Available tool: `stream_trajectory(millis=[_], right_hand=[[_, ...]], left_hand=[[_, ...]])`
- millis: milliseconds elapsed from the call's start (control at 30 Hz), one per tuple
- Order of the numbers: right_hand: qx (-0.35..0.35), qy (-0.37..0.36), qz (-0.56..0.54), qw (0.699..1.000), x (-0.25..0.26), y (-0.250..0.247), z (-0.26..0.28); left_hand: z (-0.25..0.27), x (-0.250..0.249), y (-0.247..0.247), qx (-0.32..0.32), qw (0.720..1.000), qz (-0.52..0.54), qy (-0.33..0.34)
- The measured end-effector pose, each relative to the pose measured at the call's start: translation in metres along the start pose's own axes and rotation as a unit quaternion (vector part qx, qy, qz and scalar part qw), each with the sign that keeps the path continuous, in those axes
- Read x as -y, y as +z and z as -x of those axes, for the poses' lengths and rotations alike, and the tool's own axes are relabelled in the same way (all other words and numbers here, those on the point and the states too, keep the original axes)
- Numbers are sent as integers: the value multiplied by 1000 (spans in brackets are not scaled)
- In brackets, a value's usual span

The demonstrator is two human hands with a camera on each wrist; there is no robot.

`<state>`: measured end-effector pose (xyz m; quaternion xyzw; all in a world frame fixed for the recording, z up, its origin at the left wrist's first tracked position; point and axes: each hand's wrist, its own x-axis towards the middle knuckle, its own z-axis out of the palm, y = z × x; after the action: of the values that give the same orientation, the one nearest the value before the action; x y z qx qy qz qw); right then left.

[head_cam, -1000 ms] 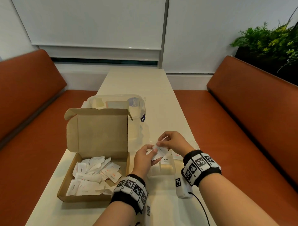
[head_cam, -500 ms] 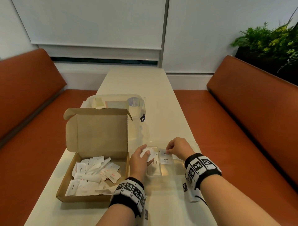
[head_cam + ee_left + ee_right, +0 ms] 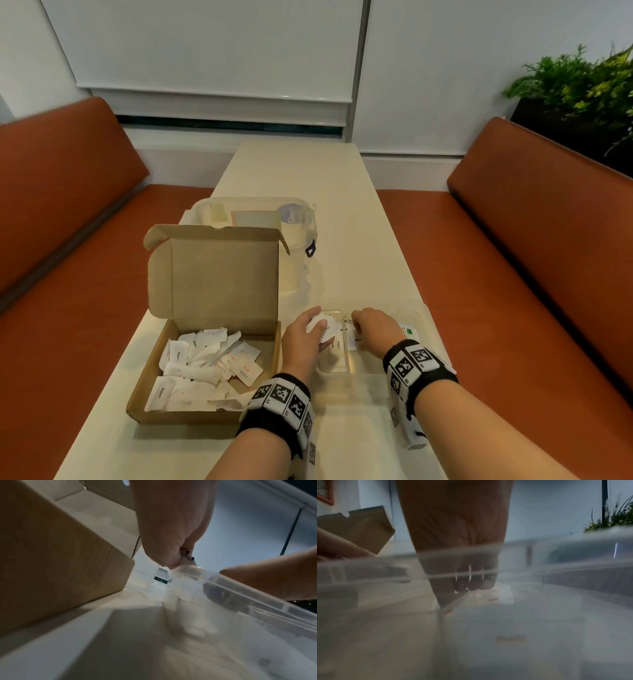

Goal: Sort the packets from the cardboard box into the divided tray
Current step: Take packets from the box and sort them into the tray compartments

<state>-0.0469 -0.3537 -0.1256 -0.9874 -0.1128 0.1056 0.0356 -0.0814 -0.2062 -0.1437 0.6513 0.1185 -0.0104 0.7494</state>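
An open cardboard box point(image 3: 205, 416) on the left of the table holds several white packets point(image 3: 205, 363). To its right lies the clear divided tray point(image 3: 424, 318). My left hand point(image 3: 320, 329) grips a small bunch of white packets over the tray's left compartment, where a packet point(image 3: 337, 344) lies. My right hand point(image 3: 356, 325) reaches into the middle compartment, its fingers curled down and pinching a packet point(image 3: 356, 341) low in it. The right wrist view shows those fingertips point(image 3: 471, 585) through the tray wall point(image 3: 556, 566), over a white packet point(image 3: 493, 599). A green-marked packet point(image 3: 409, 330) lies in the right compartment.
A clear lidded container point(image 3: 260, 219) stands behind the box's raised lid point(image 3: 222, 274). Orange benches point(image 3: 68, 240) point(image 3: 513, 274) run along both sides of the narrow table point(image 3: 308, 171). A plant point(image 3: 582, 82) stands at the far right.
Both hands have come down from above the tray into it. The right hand carried one packet from the left hand's bunch down into the middle compartment.
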Motion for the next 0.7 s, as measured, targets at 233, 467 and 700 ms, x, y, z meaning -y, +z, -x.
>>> stream_trajectory(millis=[233, 467, 700], right_hand=[[-17, 11, 5, 1000, -2, 2, -5], [-15, 35, -23, 999, 1, 0, -2], [-59, 62, -400, 913, 17, -19, 5]], left_hand=[[-2, -1, -1, 8, 1000, -18, -11], [-3, -1, -3, 15, 1000, -16, -8], [0, -5, -1, 15, 999, 43, -24]])
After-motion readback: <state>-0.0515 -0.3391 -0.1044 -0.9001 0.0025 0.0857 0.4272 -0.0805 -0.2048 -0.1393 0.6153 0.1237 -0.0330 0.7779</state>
